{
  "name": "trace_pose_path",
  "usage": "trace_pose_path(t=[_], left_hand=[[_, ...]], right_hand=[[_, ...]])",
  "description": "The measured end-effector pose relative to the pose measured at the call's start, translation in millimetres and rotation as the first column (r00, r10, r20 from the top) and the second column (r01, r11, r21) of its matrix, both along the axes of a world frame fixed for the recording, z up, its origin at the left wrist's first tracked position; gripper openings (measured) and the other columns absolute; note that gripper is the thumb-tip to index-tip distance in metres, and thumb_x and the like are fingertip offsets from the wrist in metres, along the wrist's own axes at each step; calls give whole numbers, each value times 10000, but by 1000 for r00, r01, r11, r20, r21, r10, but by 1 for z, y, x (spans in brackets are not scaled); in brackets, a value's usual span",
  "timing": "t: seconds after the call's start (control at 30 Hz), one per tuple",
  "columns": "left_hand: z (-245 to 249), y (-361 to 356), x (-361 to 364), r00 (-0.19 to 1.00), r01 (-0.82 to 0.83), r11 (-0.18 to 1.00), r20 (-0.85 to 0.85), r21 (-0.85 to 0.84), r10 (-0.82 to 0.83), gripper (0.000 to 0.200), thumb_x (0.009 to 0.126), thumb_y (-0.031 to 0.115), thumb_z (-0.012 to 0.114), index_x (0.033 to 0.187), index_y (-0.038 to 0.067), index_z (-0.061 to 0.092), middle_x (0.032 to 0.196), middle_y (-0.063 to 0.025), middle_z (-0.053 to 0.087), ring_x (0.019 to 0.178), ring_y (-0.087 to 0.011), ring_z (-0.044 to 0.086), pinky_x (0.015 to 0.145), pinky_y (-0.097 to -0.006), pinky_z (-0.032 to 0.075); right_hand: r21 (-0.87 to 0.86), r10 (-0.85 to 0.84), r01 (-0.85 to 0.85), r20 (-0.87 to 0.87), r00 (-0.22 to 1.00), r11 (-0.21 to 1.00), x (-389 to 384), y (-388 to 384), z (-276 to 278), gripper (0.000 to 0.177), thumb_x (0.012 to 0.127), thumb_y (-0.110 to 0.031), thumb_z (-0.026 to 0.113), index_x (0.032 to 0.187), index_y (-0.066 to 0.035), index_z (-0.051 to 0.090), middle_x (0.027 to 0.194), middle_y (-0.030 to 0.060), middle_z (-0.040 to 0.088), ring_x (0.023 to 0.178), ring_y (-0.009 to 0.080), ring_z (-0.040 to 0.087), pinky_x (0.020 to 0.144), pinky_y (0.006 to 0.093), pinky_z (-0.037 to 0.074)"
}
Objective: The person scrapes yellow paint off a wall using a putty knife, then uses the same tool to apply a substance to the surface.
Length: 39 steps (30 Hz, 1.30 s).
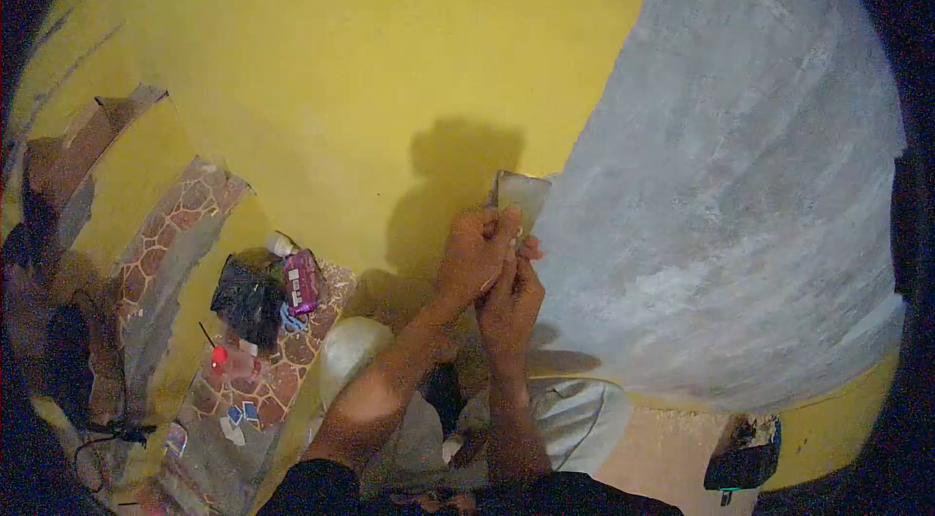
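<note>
A yellow-painted wall fills the view, with a broad patch of rough grey plaster covering its right side. The two hands meet at the seam where the two join. The left hand is closed high on what looks like a putty knife, fingers wrapped tight just under the blade. The right hand is clasped directly below and partly behind it, so the handle is hidden inside both grips. The tool's flat metal blade rises straight out of the hands, its long axis near upright and tipped slightly right. Its face lies close against the wall at the edge of the grey patch, though contact cannot be told. The left hand is the nearer to the blade. Both forearms climb steeply from the bottom edge, the left slanting in from lower left, the right nearly vertical. The hands cast a dark shadow on the yellow paint. Below the wrists lies a pale cloth. Well to the left, a stone-patterned ledge carries a black plastic bag and, touching it, a purple packet.
</note>
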<state>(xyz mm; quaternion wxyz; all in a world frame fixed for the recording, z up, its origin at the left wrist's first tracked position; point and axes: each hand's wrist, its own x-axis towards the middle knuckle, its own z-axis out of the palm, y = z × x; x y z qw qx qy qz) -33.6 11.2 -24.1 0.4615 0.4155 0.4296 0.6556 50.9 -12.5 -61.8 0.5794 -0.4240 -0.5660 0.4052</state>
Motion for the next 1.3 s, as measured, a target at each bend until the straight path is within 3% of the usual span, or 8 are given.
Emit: trace_pose_path(t=[0.63, 0.7, 0.73, 0.8, 1.0, 1.1, 1.2, 1.3], left_hand=[[6, 8, -30, 985, 63, 968, 143, 244, -100, 560, 1082, 472, 458, 1071, -30, 706, 972, -142, 747, 974, -243, 715, 901, -396, 571], [-26, -1, -76, 688, 105, 994, -720, -16, -85, 512, 1056, 465, 509, 1116, -2, 710, 1009, -171, 741, 1022, -282, 704, 916, -433, 556], [-74, 2, -87, 687, 108, 994, -720, -30, -97, 512, 1056, 465, 509, 1116, -2, 710, 1009, -171, 741, 1022, -282, 704, 916, -433, 556], [-178, -3, -85, 42, -112, 972, -976, 206, 212, 470, 1025, 462, 552, 1099, 28, 718, 986, -191, 738, 946, -338, 711, 861, -464, 552], [3, -16, -49, 525, -141, 936, -826, -323, -205, 449, 1024, 444, 562, 1122, 24, 687, 908, -174, 745, 827, -353, 715, 802, -467, 553], [10, -25, -22, 898, -277, 956, -328, 99, 294, 469, 1063, 451, 504, 1109, 10, 659, 892, -133, 747, 819, -291, 726, 765, -435, 562], [-49, 22, -20, 830, -271, 910, -403, 315, 386, 467, 1090, 443, 467, 1056, 7, 631, 873, -105, 741, 818, -232, 730, 743, -377, 575], [17, -12, 2, 997, -23, 999, 79, -42, 27, 454, 1088, 433, 483, 1029, 3, 615, 858, -129, 735, 797, -215, 734, 732, -343, 589]], right_hand=[[202, -13, 4, 43, 999, 979, 20, 3, 69, 337, 1066, -274, 569, 943, 28, 653, 684, 21, 592, 602, 95, 505, 542, 294, 422], [94, -49, 44, 57, 997, 995, 33, 3, 63, 349, 1069, -285, 568, 905, 15, 639, 657, 9, 562, 582, 86, 482, 526, 291, 400], [126, -95, 78, 134, 986, 989, 38, -3, 67, 360, 1069, -298, 569, 878, 3, 621, 639, 3, 542, 573, 84, 472, 518, 290, 390], [141, -138, 108, 222, 965, 984, 42, -10, 62, 374, 1070, -311, 570, 850, -10, 603, 621, -3, 523, 563, 81, 461, 510, 290, 380], [278, -151, 88, 214, 965, 956, 35, -2, 36, 390, 1074, -339, 552, 848, -25, 595, 610, -6, 516, 554, 82, 460, 503, 289, 377], [113, -46, 21, 224, 973, 993, 27, 1, 14, 375, 1085, -321, 525, 869, -22, 598, 625, -11, 525, 554, 79, 461, 506, 282, 374], [-38, 61, -57, 117, 991, 998, 12, -11, 12, 361, 1085, -321, 520, 900, -22, 606, 653, -10, 529, 564, 66, 462, 507, 265, 363], [-47, 58, -59, -9, 998, 997, 3, -22, 28, 344, 1080, -302, 520, 1001, 11, 641, 724, 50, 612, 606, 111, 543, 546, 294, 426]])
